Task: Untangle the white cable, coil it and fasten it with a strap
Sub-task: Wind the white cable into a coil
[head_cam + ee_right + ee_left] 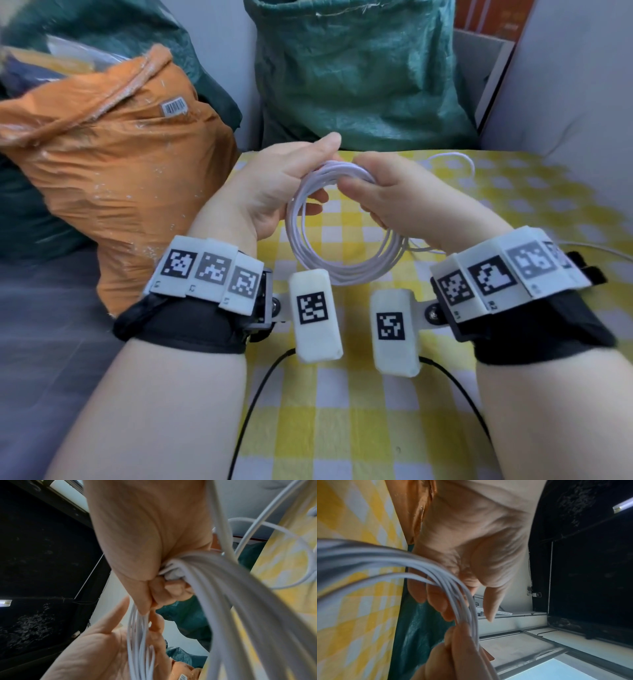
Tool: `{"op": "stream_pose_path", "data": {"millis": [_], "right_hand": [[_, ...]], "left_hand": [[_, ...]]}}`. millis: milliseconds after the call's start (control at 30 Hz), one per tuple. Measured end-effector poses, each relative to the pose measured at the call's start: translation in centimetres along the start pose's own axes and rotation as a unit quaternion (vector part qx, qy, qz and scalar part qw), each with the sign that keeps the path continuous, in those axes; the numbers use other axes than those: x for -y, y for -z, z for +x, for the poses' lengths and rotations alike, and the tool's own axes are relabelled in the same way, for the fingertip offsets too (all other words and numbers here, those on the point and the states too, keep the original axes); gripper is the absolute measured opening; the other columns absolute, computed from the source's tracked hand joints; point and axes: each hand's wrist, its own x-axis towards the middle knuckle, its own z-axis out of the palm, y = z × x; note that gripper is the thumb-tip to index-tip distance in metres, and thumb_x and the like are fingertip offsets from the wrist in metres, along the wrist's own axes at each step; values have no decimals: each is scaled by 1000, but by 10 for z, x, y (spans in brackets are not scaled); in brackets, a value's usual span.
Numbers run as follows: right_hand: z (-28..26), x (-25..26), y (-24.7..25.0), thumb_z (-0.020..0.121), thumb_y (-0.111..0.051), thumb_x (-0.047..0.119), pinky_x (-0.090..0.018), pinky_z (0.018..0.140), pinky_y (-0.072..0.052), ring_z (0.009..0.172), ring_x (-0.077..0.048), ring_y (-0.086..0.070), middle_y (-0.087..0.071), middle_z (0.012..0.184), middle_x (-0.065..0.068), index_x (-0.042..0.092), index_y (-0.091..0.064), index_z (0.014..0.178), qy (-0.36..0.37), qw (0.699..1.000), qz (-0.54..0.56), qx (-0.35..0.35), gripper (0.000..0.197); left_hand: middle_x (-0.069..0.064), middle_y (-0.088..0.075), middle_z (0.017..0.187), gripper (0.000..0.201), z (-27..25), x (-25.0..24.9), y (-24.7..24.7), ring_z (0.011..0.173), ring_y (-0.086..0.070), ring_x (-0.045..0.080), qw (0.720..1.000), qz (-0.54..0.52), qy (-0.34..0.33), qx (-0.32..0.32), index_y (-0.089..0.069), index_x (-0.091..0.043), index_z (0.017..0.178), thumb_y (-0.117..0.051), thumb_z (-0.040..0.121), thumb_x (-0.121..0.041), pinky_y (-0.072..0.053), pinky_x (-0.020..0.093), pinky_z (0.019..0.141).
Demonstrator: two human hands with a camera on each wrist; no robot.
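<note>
The white cable (342, 272) is wound into a round coil of several loops, held up above the yellow-and-white checked cloth (342, 428). My left hand (318, 169) has its fingers hooked through the top of the coil from the left, with the thumb pointing up and off the cable. My right hand (352, 174) grips the same bundle tightly from the right. The left wrist view shows the cable (453, 588) running across my left fingers (436, 601). In the right wrist view my right hand (157, 599) clamps the cable (223, 588). A loose tail (459, 159) curls behind the right hand.
An orange bag (120, 164) stands close on the left and a green sack (359, 75) at the back. A grey cushion (565, 102) rises on the right. Black wrist-camera leads (253, 394) trail over the cloth near my forearms.
</note>
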Motion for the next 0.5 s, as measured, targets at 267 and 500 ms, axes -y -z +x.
{"op": "stream_pose_path", "data": {"millis": [267, 500], "right_hand": [[1, -1, 0, 91, -59, 34, -19, 45, -26, 48, -3, -36, -41, 60, 7, 12, -55, 76, 21, 999, -13, -48, 26], [2, -2, 6, 83, -69, 27, -27, 54, -37, 52, -10, -44, -46, 56, 4, 19, -53, 68, -8, 995, 13, -101, 23]], "left_hand": [[-6, -21, 54, 32, -2, 0, -3, 47, -16, 11, 996, 37, 21, 78, -61, -17, 87, -52, 91, -47, -27, 23, 47], [-10, -20, 45, 46, 1, -2, -1, 38, -16, 9, 1000, -24, 11, -7, -33, -22, 58, -52, 91, -47, -24, 24, 46]]}}
